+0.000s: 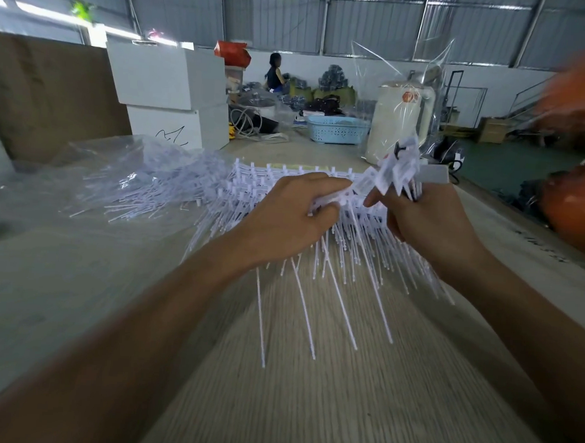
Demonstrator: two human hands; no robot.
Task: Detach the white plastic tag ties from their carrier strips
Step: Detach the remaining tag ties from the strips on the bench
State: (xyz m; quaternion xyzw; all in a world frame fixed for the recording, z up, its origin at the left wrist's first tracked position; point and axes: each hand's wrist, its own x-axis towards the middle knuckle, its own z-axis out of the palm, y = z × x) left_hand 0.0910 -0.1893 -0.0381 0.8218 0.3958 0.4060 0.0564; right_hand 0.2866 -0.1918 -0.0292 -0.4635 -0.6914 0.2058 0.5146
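A bundle of white tag ties on carrier strips (252, 185) lies across the middle of the wooden table (309, 391), with long thin tails (338, 291) fanning toward me. My left hand (284, 217) grips the head end of a strip near its right part, fingers curled round it. My right hand (427, 218) holds a bunch of detached white ties (400, 169) that stick up from its fingers, thumb pointing toward the left hand. The two hands are a short gap apart over the bundle.
A clear plastic bag with loose white ties (140, 183) spreads at the left. White boxes (169, 89) stand behind it. Further back sit a blue basket (336, 130), a cream appliance in clear wrap (398, 122) and a seated person (275, 73). Orange bags (576, 216) lie at the right.
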